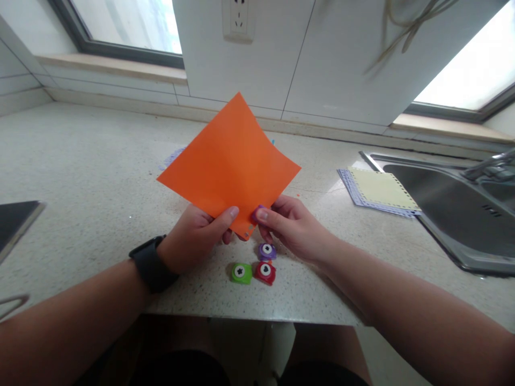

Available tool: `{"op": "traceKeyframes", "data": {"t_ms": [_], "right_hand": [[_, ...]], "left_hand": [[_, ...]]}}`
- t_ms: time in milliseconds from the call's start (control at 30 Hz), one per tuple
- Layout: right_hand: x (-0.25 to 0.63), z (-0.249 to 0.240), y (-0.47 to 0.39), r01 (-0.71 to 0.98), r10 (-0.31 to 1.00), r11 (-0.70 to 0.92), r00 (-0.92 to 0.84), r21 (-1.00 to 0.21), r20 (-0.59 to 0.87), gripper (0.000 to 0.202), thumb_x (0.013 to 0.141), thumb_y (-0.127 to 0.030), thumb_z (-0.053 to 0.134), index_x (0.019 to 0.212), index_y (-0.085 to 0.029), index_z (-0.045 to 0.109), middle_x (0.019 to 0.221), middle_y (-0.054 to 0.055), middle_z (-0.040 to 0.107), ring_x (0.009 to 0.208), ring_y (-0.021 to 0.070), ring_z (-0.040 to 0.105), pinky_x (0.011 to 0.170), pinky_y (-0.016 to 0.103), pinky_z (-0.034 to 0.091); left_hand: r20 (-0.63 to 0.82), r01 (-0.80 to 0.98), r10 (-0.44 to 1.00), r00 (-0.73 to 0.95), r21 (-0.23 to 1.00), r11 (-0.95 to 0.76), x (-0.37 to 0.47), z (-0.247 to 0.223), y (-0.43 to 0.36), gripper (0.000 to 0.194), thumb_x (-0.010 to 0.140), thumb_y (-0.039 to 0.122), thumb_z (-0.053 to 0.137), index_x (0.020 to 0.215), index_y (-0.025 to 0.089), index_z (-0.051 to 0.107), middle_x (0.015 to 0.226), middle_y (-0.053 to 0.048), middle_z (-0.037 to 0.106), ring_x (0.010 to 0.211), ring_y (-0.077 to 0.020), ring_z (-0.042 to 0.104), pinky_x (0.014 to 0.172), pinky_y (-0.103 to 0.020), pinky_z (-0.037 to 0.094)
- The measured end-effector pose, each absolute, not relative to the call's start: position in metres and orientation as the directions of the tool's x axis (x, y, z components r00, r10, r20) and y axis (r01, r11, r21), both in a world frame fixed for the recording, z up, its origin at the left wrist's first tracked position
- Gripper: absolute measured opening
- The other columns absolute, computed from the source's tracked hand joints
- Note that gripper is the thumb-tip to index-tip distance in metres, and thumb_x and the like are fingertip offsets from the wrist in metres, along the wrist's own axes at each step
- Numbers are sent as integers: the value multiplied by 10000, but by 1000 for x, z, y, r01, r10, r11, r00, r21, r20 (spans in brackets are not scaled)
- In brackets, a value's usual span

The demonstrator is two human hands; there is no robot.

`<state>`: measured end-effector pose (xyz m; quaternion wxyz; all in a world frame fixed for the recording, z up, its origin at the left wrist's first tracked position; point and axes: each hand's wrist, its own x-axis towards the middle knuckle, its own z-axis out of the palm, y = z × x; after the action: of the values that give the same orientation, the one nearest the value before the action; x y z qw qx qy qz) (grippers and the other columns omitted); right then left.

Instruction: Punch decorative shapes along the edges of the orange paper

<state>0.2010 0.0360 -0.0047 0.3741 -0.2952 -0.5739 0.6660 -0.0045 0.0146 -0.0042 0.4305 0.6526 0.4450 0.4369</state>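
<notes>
An orange sheet of paper is held up with one corner towards me. My left hand pinches its lower left edge, thumb on top. In my right hand a small purple craft punch is gripped under the thumb, at the sheet's lower right edge. A few small cut-outs show near the lowest corner. Below the hands, on the counter, lie a purple punch, a red punch with a heart mark and a green punch.
The speckled counter ends at a front edge near my lap. To the right, a stack of yellow and lilac sheets with punched borders lies beside and partly over a steel sink. Purple paper shows behind the orange sheet. A dark panel is at left.
</notes>
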Motion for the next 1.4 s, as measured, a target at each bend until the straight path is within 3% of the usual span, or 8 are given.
{"op": "traceKeyframes", "data": {"t_ms": [767,967,1200,1400], "right_hand": [[201,2,33,-102,834,-14,-549,-995,44,321,871,-460,750,982,-168,674,728,-5,601,537,100,451,479,251,388],[201,-1,35,-93,848,-39,-531,-995,16,306,860,-445,762,943,-167,664,701,-12,583,533,98,455,472,247,380],[200,-4,36,-175,852,-149,-522,-973,-36,318,823,-446,801,865,-167,655,658,-20,581,524,93,492,471,227,398],[200,-1,38,-260,862,-162,-507,-952,-8,298,805,-416,818,887,-160,688,756,3,633,565,88,512,503,224,436]], "left_hand": [[139,157,959,248,971,-181,-11,-13,13,261,946,342,597,755,182,677,622,3,656,522,-125,583,486,-233,479],[147,232,961,233,951,-202,-9,-12,14,343,956,335,581,651,185,632,583,7,630,514,-117,571,487,-229,458],[135,265,967,215,945,-190,-6,-9,14,356,955,324,567,630,187,622,549,14,620,481,-112,544,470,-232,436],[140,198,966,219,963,-184,-6,-8,13,318,956,317,558,673,187,626,555,17,621,481,-114,556,466,-228,443]]}}
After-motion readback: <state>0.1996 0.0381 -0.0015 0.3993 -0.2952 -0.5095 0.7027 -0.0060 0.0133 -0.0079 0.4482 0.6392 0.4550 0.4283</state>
